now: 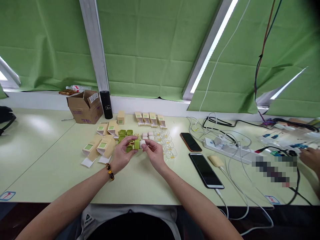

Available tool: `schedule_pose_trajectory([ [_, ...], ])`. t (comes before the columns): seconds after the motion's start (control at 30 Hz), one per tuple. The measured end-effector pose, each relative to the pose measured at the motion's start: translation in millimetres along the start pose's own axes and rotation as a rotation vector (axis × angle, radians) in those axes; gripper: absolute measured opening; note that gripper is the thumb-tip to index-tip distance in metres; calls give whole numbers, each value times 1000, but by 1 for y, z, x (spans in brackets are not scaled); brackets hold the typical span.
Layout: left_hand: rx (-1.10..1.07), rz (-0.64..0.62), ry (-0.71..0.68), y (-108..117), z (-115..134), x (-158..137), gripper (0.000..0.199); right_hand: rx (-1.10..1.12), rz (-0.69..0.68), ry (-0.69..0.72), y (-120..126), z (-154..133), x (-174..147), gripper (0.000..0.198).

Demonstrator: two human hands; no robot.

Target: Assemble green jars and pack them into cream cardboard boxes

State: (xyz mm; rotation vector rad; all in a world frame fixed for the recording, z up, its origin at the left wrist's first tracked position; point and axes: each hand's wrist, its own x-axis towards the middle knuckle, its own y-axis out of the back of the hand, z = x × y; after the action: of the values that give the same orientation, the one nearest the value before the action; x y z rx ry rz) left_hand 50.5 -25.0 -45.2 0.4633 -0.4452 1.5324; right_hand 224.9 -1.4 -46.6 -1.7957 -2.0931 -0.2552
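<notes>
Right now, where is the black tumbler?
In the head view, the black tumbler stands left of centre at the table's back edge, just right of the open cardboard box.

Between the fingers, one green holder and one white piece. On the counter, nine small paper boxes: four in a back row, four grouped at left, one near the tumbler. Too crowded for a sure count: at least three green cups, at least two pale pieces, at least four clear cups. Also two phones, one power strip, one beige oval case, one black tumbler, one brown carton, one bottle behind, two edge stickers
</notes>
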Motion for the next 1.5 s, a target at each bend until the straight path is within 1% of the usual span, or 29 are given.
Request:
schedule_pose_trajectory([
  [0.13,38,-13,5,0,0,0,44,-2,-27,13,0,-1,-1,37],
  [0.3,85,-37,-17,1,1,0,44,-3,-21,18,-1,-1,-1,36],
  [0.57,291,-59,-127,3,1,-2,40,18,-16,-6,-2,-3,0,35],
  [0.77,416,-73,-198,-2,-4,-6,52,63,-8,-38,-6,0,0,36],
  [0.97,555,-42,-273,-4,1,-9,46,110,-36,-84,-11,0,-3,37],
  [1.1,597,-49,-309,-4,4,-9,47,110,-40,-91,-12,1,-3,39],
  [1.2,581,-58,-293,-5,3,-10,49,77,-63,-81,-10,4,-3,39],
  [1.27,518,-42,-239,-5,0,-10,51,-4,-67,-34,-7,4,-3,38],
  [1.3,456,-29,-193,-5,-2,-9,52,-78,-59,20,-5,4,-4,37],
  [1.33,374,-17,-136,-4,-4,-9,52,-172,-47,101,-2,3,-4,36],
  [1.4,184,-19,10,-3,-7,-6,53,-390,-34,325,4,0,-4,43],
  [1.47,30,-54,147,-2,-7,-3,55,-577,-72,554,9,-1,-4,50],
  [1.5,-23,-73,192,-2,-6,-2,55,-644,-100,643,10,-2,-4,50],
])
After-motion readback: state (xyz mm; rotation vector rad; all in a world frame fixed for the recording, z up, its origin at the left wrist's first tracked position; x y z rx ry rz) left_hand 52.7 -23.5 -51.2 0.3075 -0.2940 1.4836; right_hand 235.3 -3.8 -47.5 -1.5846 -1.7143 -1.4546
